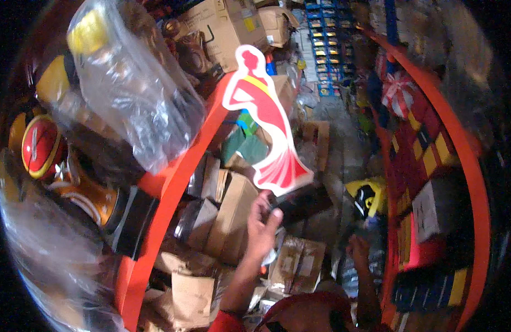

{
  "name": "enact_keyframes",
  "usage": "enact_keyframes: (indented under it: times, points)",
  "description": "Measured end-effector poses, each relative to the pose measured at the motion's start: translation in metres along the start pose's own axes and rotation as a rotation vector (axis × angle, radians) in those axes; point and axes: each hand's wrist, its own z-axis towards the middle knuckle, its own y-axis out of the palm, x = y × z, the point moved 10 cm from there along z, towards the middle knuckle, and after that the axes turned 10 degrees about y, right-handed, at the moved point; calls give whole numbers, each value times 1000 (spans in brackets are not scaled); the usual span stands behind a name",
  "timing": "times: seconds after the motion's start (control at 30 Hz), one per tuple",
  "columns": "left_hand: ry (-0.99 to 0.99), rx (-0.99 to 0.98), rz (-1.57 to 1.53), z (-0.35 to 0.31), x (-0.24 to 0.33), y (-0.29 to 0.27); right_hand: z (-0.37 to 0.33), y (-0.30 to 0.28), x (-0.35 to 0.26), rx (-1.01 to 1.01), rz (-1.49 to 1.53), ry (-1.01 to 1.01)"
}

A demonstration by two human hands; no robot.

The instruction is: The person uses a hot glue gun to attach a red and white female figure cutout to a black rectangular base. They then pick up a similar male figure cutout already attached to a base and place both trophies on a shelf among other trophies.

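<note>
A flat cutout trophy shows a figure in a long red gown with a yellow sash, edged in white. It stands tilted on a dark block base. My left hand grips the near left corner of that base, thumb on the front side. My right hand hangs lower on the right, in shadow and apart from the trophy. Blur and darkness hide its fingers. Close to it is a yellow and black item.
An orange shelf beam runs along the left, with a plastic-wrapped trophy and a basketball trophy behind it. Cardboard boxes crowd below. Another orange beam curves down the right. Blue bins stand far off.
</note>
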Motion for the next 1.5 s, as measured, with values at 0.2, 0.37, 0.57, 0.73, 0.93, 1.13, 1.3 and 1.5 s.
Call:
enact_keyframes:
  times: [0.2,0.37,0.57,0.73,0.93,1.13,1.3,1.5]
  points:
    - [693,174,627,240,63,0,148,-50,202,-33,-105,346]
    - [822,318,874,404,55,-45,176,-140,388,12,170,718]
    - [609,366,831,501,18,-110,198,-152,416,-487,1105,966]
    - [349,363,839,546,-1,-149,281,-183,376,-115,741,620]
    - [348,230,855,557,-1,-158,334,-123,270,-90,336,498]
    - [415,158,1024,577,-5,-164,312,-73,238,-91,190,418]
    - [391,142,1068,601,-29,-167,245,-105,262,40,-50,605]
    - [437,84,1117,581,-39,-113,169,-164,300,138,-66,683]
